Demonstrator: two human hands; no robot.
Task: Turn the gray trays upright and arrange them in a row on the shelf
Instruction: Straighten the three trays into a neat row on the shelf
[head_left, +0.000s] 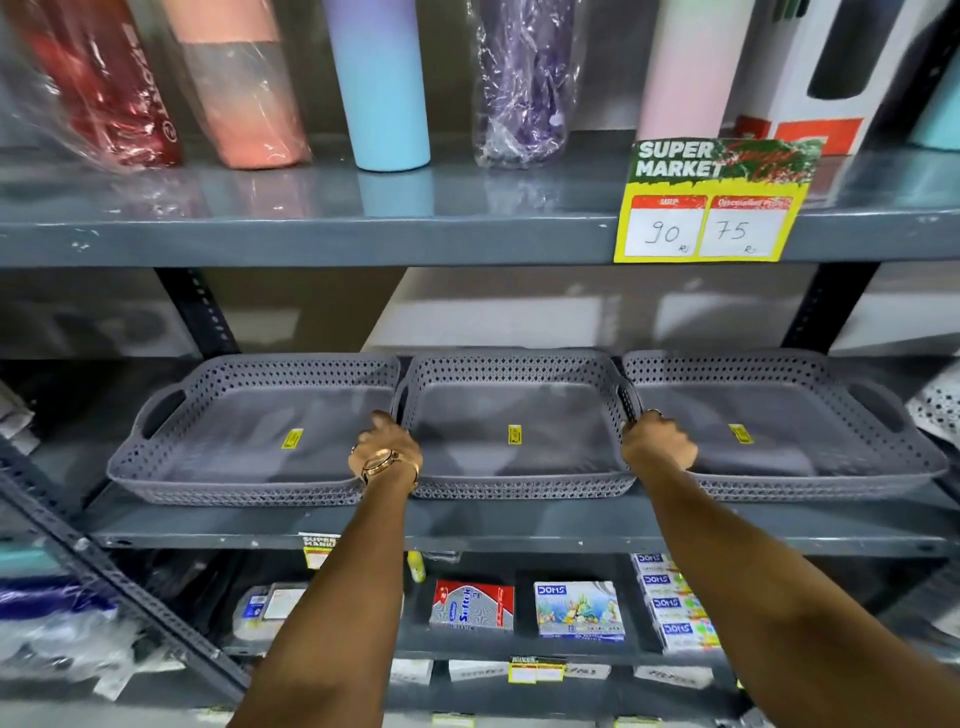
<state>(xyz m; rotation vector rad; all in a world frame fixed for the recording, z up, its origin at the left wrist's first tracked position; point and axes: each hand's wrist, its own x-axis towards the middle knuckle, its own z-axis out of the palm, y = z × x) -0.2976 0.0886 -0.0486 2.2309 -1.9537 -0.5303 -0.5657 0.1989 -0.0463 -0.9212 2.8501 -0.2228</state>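
Note:
Three gray perforated trays stand upright, side by side on the middle shelf (467, 525): the left tray (249, 447), the middle tray (514, 415) and the right tray (789, 415). Each has a small yellow sticker on its floor. My left hand (387, 447), wearing a gold watch, grips the middle tray's left handle where it meets the left tray. My right hand (657, 441) grips the middle tray's right handle next to the right tray. The fingers of both hands are curled over the rim.
The upper shelf (311, 234) holds several coloured bottles and a yellow price tag (711, 208). A slanted metal brace (119, 582) runs at the lower left. Small boxes (579, 608) sit on the lower shelf. A patterned item (940, 410) lies right of the trays.

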